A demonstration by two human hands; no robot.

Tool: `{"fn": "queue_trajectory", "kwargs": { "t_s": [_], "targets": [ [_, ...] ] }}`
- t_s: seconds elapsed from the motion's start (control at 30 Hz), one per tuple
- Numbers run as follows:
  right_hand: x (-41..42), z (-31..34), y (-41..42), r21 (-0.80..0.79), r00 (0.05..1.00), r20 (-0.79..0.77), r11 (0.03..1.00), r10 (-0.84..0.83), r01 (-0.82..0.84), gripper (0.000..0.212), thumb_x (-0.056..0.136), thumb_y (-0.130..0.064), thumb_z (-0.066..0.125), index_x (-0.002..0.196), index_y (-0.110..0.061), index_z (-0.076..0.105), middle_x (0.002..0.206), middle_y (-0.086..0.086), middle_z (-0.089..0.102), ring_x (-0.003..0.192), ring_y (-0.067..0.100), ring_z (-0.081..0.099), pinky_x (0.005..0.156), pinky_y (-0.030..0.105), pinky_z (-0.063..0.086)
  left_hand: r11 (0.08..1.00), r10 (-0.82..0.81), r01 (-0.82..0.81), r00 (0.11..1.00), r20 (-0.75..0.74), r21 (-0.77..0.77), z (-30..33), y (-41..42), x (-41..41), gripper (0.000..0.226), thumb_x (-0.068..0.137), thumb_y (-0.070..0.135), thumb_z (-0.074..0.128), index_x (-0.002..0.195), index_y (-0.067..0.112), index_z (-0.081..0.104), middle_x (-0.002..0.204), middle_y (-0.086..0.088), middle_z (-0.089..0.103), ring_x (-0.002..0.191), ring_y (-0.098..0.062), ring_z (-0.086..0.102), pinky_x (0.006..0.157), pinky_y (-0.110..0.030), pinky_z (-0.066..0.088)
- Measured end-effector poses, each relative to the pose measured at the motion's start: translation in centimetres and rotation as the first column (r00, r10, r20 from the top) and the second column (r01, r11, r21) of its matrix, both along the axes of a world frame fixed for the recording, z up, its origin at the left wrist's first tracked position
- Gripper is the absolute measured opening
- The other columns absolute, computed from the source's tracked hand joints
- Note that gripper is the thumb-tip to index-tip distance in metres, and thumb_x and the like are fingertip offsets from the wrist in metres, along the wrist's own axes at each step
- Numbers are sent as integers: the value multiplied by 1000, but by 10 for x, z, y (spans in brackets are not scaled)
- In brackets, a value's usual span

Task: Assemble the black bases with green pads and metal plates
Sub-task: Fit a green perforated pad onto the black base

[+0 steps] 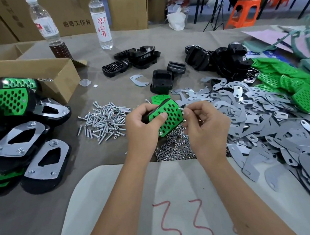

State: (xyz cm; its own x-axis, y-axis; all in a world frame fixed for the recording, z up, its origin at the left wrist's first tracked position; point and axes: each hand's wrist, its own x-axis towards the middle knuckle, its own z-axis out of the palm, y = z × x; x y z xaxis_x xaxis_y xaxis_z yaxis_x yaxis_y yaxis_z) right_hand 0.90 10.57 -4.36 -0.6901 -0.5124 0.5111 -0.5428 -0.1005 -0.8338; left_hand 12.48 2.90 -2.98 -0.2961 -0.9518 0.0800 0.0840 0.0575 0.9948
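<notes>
Holding, head view: left hand [143, 120] grips a black base with green pad [166, 118], tilted, above the nut pile [174, 147].
Right hand [202, 124]: fingers curled, pinching a small screw [183, 109] at the pad's upper right edge; screw mostly covered by fingertips, hard to make out.
Hidden: base under the pad nearly all covered by the left palm, only a dark rim shows. A second green pad [160, 99] just behind, half blocked.
Pad look: bright green, rows of oval holes, one screw head at the near corner.
Screws [105, 120]: loose heap left of the hands.
Metal plates [259, 122]: big grey pile on the right, cut off by the frame edge.
Black bases [225, 58]: heap far right, more [139, 55] at centre.
Green pads [294, 84]: stack far right, partly cut off.
Finished units [22, 142]: left edge, plates bolted on, cropped.
Table [35, 219]: grey cover.
Bottles [100, 17]: two, far left.
</notes>
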Motion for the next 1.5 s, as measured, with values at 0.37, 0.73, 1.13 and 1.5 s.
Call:
{"fn": "queue_trajectory", "kwargs": {
  "t_s": [0.37, 0.73, 1.13, 1.5],
  "targets": [
    [-5, -1, 0, 173, 988, -145, 985, 46, -20, 9, 93, -7, 73, 85, -5, 71, 68, 3, 68, 60, 25, 65, 61, 49, 54, 984, -110, 119, 991, 70, -131, -4, -6, 5, 11, 73, 20, 78, 81, 16, 73, 76, 0, 71, 73, -18, 64, 73, -52, 60],
    [-13, 5, 6, -139, 717, 586, 918, 378, -370, 44, 76, -25, 84, 118, -26, 71, 107, 6, 69, 93, 17, 64, 77, 35, 55, 961, -213, 241, 957, -199, 132, 4, -5, 7, 10, 72, 14, 76, 81, 18, 77, 80, -8, 72, 73, -25, 67, 52, -31, 54],
    [-24, 13, 13, -249, 399, 719, 747, 569, -617, 54, 82, -8, 73, 134, -2, 62, 120, 26, 53, 111, 35, 55, 113, 62, 37, 941, -338, 338, 936, -99, -21, 6, -12, 16, 14, 76, 12, 77, 76, 25, 75, 81, 0, 75, 74, -17, 69, 61, -30, 57],
    [-17, 14, 12, -315, 447, 637, 741, 629, -594, 20, 78, -22, 78, 97, -17, 82, 103, 15, 71, 98, 22, 67, 87, 35, 57, 923, -373, 382, 915, -154, 37, 5, -14, 15, 12, 76, 13, 77, 75, 24, 73, 82, -1, 73, 72, -18, 69, 55, -30, 56]
  ]
}}
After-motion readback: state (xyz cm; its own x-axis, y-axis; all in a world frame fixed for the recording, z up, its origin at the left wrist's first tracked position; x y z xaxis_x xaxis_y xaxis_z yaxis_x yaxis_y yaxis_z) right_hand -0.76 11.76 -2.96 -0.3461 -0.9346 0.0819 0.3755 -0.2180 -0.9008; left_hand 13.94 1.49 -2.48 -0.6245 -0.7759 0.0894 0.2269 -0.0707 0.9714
